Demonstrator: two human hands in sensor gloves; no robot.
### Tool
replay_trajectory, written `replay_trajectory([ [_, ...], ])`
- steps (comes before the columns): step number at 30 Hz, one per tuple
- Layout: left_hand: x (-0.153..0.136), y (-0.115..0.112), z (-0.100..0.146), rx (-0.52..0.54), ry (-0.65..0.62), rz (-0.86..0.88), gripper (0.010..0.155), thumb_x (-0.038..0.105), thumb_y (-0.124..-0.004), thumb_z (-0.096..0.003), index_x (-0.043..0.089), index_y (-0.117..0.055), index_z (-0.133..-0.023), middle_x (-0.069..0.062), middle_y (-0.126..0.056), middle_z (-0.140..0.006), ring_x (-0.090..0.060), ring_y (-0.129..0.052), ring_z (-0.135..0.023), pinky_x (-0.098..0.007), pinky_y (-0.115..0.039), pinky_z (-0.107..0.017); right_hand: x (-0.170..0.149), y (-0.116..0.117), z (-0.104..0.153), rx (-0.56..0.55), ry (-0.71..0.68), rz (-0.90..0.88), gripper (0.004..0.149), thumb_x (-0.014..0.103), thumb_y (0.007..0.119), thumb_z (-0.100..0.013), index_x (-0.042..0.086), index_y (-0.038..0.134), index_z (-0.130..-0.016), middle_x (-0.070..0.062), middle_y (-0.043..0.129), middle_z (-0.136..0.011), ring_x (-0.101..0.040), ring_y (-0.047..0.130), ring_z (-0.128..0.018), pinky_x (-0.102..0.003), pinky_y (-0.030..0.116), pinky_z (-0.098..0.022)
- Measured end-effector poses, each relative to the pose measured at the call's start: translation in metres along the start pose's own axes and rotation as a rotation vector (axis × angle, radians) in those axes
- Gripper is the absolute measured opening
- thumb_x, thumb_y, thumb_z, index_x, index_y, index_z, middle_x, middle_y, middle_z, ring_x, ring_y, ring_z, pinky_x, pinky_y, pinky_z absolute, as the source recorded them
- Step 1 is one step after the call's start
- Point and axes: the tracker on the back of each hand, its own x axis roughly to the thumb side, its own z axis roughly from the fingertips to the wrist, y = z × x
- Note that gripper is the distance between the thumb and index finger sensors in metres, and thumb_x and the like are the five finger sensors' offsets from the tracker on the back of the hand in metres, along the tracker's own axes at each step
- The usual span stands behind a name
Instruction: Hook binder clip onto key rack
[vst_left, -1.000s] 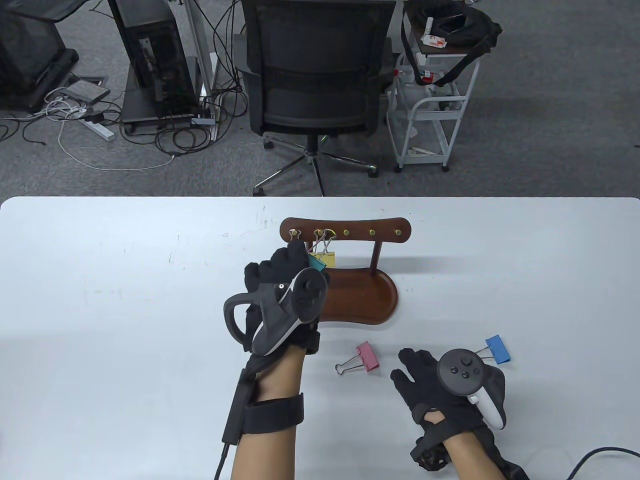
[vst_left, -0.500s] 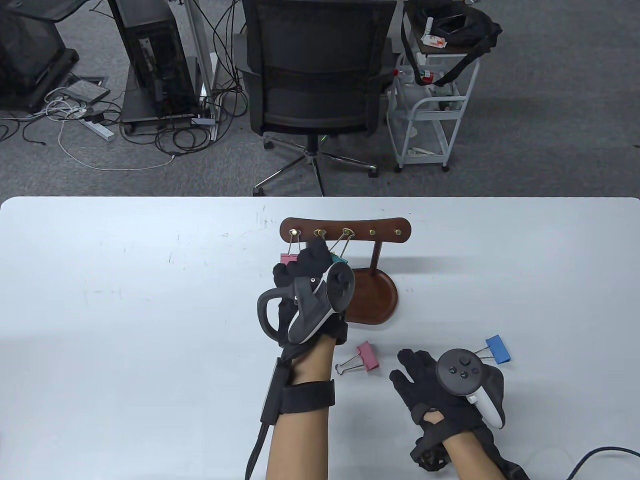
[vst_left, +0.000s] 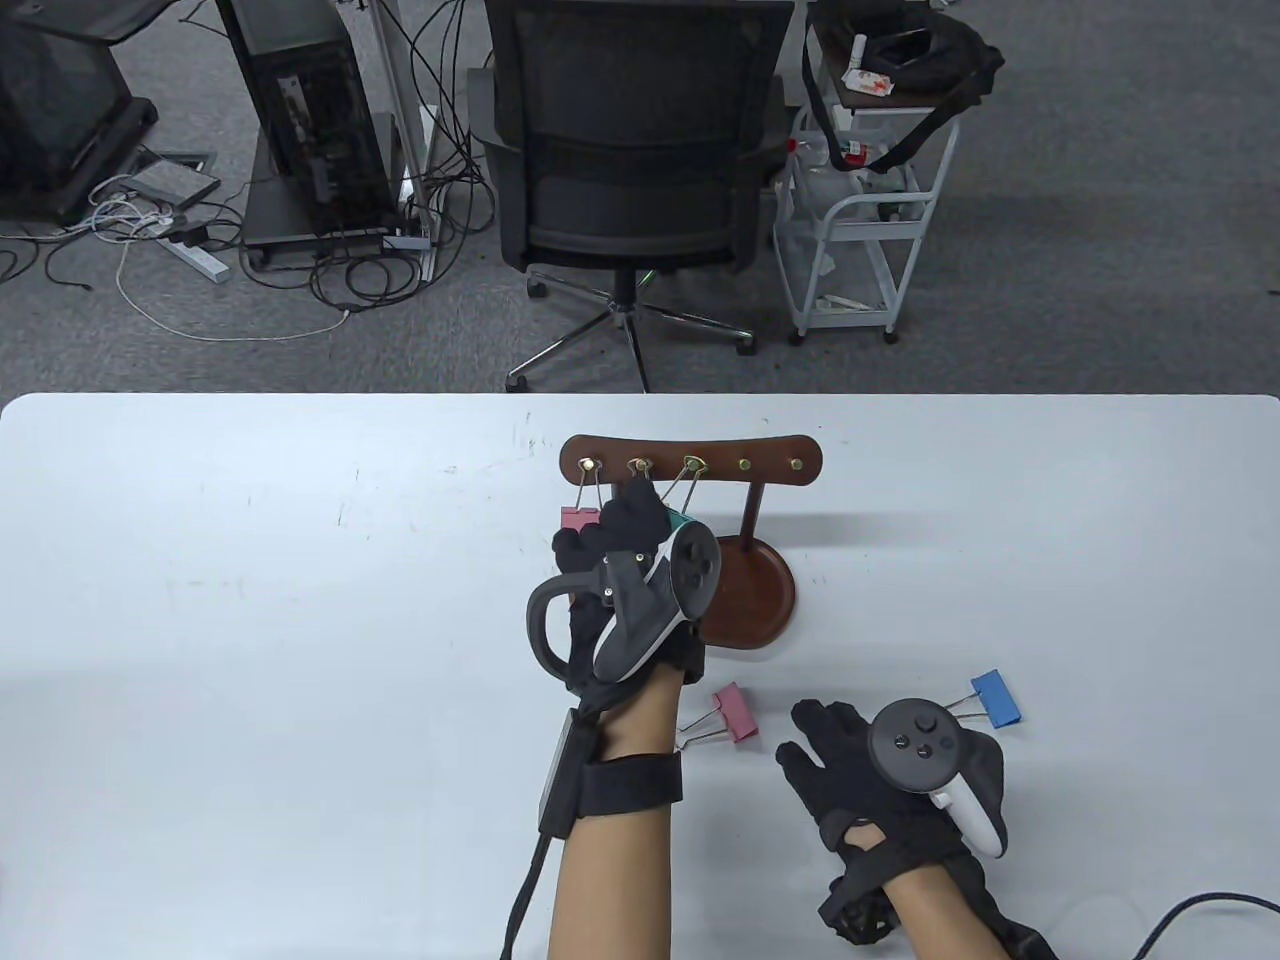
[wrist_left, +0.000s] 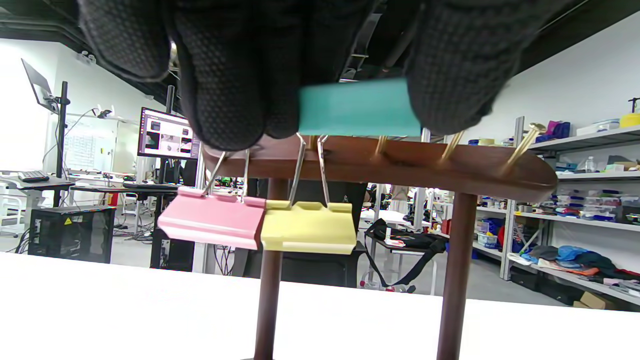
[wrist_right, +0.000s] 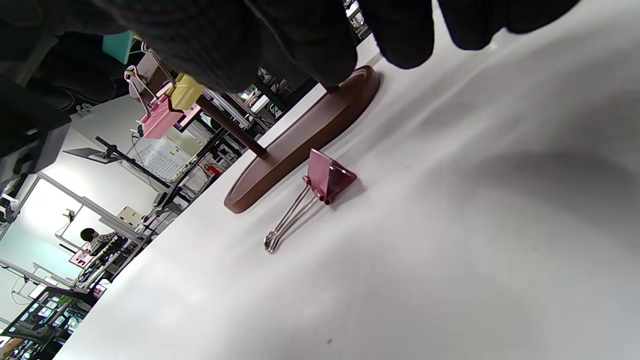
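Note:
The wooden key rack (vst_left: 770, 456) stands at the table's middle with a row of brass hooks. A pink clip (vst_left: 576, 519) hangs on the first hook and a yellow clip (wrist_left: 307, 227) on the second. My left hand (vst_left: 640, 512) pinches a teal binder clip (wrist_left: 357, 107) just in front of the rack. The clip's wire loop (vst_left: 690, 470) sits at the third hook. My right hand (vst_left: 845, 755) rests flat on the table with fingers spread, holding nothing.
A loose pink clip (vst_left: 735, 711) lies on the table between my hands, also in the right wrist view (wrist_right: 327, 177). A blue clip (vst_left: 997, 697) lies just beyond my right hand. The rack's oval base (vst_left: 765, 600) lies under my left hand. The two rightmost hooks are bare.
My left hand moved right with the teal clip, from the second hook to the third, where its loop now sits. The right hand has barely moved.

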Motion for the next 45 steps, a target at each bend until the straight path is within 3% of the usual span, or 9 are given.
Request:
replay_trajectory([
  [12,0.005,-0.015,-0.003,-0.021,-0.006,-0.042,0.091,0.059,-0.092,-0.0457,0.003,-0.066,-0.112,-0.019,-0.086,-0.099,-0.042,-0.100,-0.074,-0.068,-0.067,-0.066,0.000,0.000,0.000,-0.001,0.002,-0.003,0.070,0.042,0.072,-0.059,-0.001,0.059,-0.113,-0.041,0.048,-0.113,-0.069,0.045,-0.094,-0.074,0.047,-0.063],
  [31,0.014,-0.043,-0.006,-0.091,-0.004,-0.033,0.086,0.057,-0.086,-0.0506,0.002,-0.064,-0.113,-0.020,-0.084,-0.102,-0.046,-0.098,-0.074,-0.070,-0.065,-0.066,0.001,0.001,0.001,0.012,0.002,-0.007,0.070,0.042,0.072,-0.059,-0.001,0.059,-0.113,-0.042,0.048,-0.113,-0.069,0.045,-0.094,-0.074,0.047,-0.063],
  [45,0.020,-0.058,0.001,-0.196,-0.068,-0.012,0.072,0.048,-0.085,-0.0548,0.008,-0.069,-0.112,-0.021,-0.088,-0.100,-0.048,-0.096,-0.078,-0.071,-0.064,-0.067,0.001,0.001,0.001,0.015,0.001,-0.004,0.070,0.042,0.072,-0.059,-0.001,0.059,-0.113,-0.041,0.048,-0.113,-0.070,0.045,-0.094,-0.074,0.046,-0.063],
])
